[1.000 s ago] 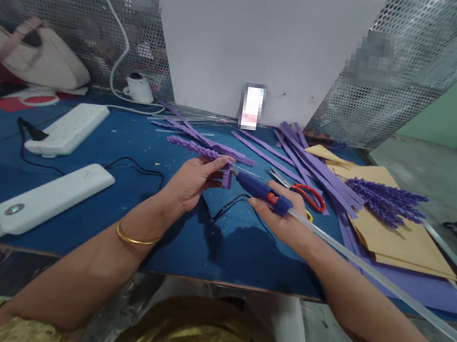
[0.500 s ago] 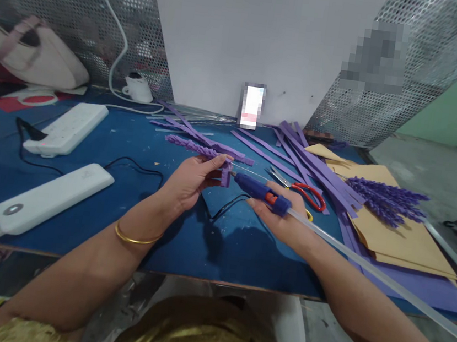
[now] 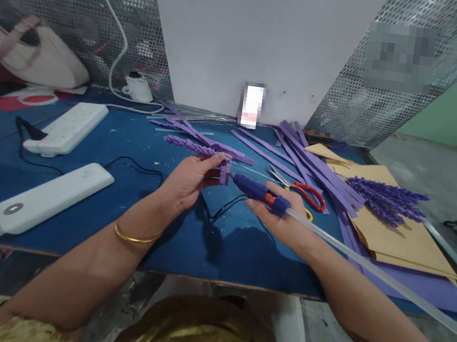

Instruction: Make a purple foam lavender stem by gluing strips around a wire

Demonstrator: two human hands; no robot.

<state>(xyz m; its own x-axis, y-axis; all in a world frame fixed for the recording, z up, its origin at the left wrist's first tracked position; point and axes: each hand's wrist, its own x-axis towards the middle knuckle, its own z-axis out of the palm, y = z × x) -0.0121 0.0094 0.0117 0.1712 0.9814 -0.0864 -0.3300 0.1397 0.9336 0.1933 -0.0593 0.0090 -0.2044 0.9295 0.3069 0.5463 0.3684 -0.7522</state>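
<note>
Over the middle of the blue table, my left hand (image 3: 189,180) pinches a purple paper lavender stem (image 3: 190,145) between thumb and fingers. Its fluffy end points left, and a short fringed purple strip (image 3: 225,171) hangs down at the thumb. My right hand (image 3: 283,216) is wrapped round a blue glue gun (image 3: 257,190) with a red part on its side. The gun's tip sits close to the strip; whether it touches I cannot tell. A long translucent glue stick (image 3: 351,255) runs out of the gun's back. A thin pale wire extends right from the stem.
Red-handled scissors (image 3: 308,196) lie just beyond my right hand, by purple paper strips (image 3: 316,168). Finished lavender sprigs (image 3: 387,201) rest on tan paper (image 3: 406,245) at right. A power strip (image 3: 69,129) and a white power bank-like device (image 3: 52,199) are at left; a lit phone (image 3: 252,106) stands at the back.
My left hand and the stem have shifted very slightly left. The glue gun's tip has moved a little left with them. Both hands keep their grip.
</note>
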